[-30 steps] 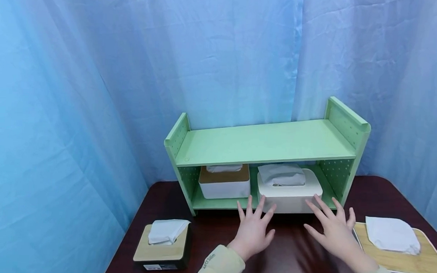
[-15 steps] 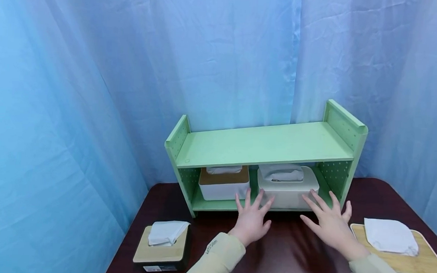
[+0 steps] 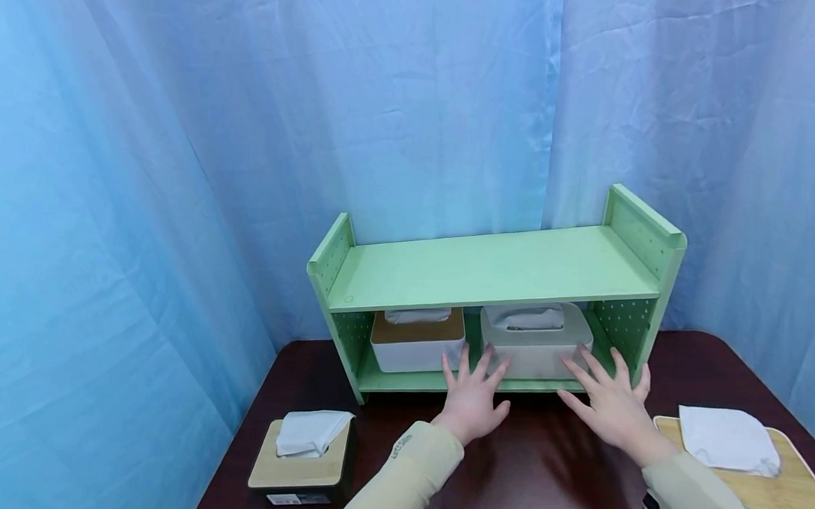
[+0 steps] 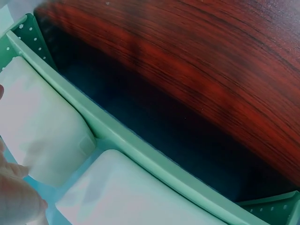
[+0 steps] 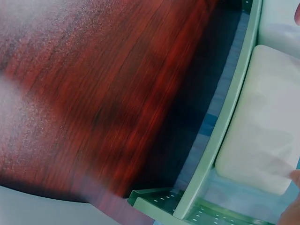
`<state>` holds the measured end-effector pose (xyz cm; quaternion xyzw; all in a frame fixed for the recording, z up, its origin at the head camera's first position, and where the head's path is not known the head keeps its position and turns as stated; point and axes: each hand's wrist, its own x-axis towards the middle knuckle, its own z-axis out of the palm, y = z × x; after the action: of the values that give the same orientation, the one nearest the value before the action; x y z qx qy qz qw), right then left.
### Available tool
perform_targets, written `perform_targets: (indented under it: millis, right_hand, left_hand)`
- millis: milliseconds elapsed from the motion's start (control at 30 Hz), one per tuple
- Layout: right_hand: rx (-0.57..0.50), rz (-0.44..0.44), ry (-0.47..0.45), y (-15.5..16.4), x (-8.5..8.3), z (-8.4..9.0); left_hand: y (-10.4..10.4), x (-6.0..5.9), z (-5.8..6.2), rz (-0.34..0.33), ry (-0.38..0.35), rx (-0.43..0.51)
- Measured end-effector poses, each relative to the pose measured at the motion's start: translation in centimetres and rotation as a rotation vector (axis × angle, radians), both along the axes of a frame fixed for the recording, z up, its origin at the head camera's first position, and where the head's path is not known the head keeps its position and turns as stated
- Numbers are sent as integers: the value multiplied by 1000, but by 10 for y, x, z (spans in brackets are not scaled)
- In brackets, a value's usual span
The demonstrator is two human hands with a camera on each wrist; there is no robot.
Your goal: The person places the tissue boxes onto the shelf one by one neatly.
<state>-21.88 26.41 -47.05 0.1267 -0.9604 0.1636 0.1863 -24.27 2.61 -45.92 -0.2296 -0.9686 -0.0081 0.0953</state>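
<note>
A cream tissue box (image 3: 539,358), a white tissue sticking out of its top, sits on the lower level of a green two-tier shelf (image 3: 495,266). My left hand (image 3: 471,408), fingers spread, has its fingertips right at the left part of the box's front. At the front's right part are the spread fingertips of my right hand (image 3: 612,410). To the left on the same level stands a white tissue box with a brown wood-look lid (image 3: 418,349), partly overlapped by my left fingers. The wrist views show both boxes behind the green shelf edge (image 4: 126,133), with only bits of my fingers (image 5: 294,180).
On the dark reddish table (image 3: 514,475), a black tissue box with a light wood lid (image 3: 299,468) stands at the left. A larger white tissue box with a wood lid (image 3: 756,491) is at the right, near my right forearm. Blue curtains (image 3: 413,105) hang behind.
The cream tissue box has moved back deeper into the shelf, its front no longer jutting past the shelf edge. Both hands have moved forward with it.
</note>
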Motion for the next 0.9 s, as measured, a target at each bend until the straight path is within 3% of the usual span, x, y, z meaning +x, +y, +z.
perform_targets:
  millis: [467,900]
  right_hand:
    - [27,-4,-14,1,-7,-5]
    - [13,1,-66,-3,-5,-2]
  left_hand:
    - [4,-6,-1,25,-8,-25]
    - [0,-5,-5,-3,0,-40]
